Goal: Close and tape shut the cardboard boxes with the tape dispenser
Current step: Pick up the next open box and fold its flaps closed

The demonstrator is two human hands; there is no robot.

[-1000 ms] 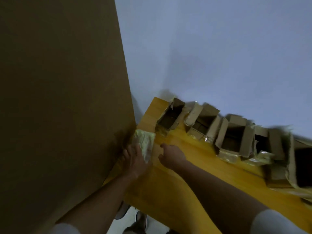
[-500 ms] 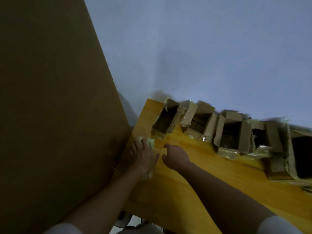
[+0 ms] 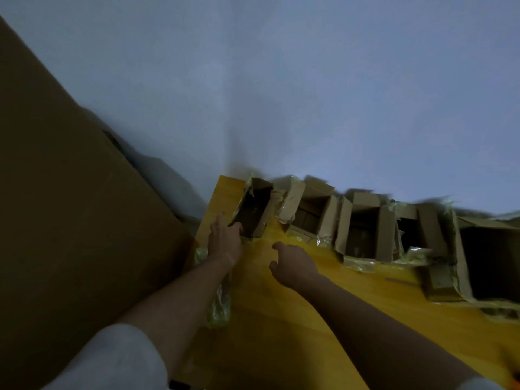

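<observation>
Several open cardboard boxes stand in a row along the far edge of the yellow wooden table (image 3: 281, 319), their flaps up and edged with old clear tape. The leftmost box (image 3: 254, 209) is small and dark inside. My left hand (image 3: 225, 237) reaches to it with straight fingers, the fingertips touching its near left side. My right hand (image 3: 292, 263) hovers above the table just in front of the boxes, fingers loosely curled, holding nothing. The second box (image 3: 309, 209) and third box (image 3: 363, 226) stand to the right. No tape dispenser is in view.
A large brown cardboard sheet (image 3: 70, 220) leans at the table's left edge. A crumpled strip of clear plastic tape (image 3: 219, 302) lies under my left forearm. A bigger open box (image 3: 489, 260) sits far right. A pale wall rises behind.
My left hand has left the crumpled tape wad and moved forward to the leftmost box. My right hand has lifted and shifted right. The camera has tilted up.
</observation>
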